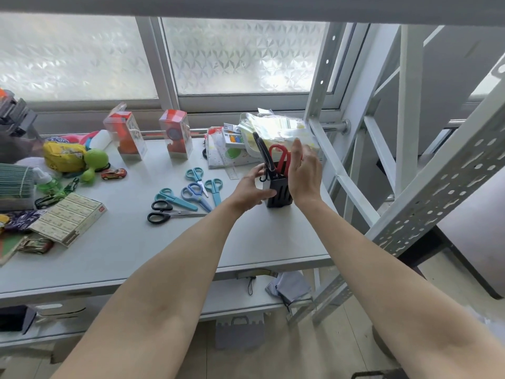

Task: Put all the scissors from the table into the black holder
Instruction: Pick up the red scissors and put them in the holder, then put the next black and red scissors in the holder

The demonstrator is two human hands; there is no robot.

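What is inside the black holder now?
Two pairs of scissors stand in the black holder: black-handled scissors and red-handled scissors. Their blades are hidden inside it.

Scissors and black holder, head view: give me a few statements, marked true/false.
1. The black holder stands upright on the table. True.
2. Red-handled scissors lie flat on the table. False: they stand in the holder.
3. The left hand touches the holder. True.
4. No scissors remain on the table. False: five do, including the black-handled scissors.
5. The right hand is at the holder's right side. True.
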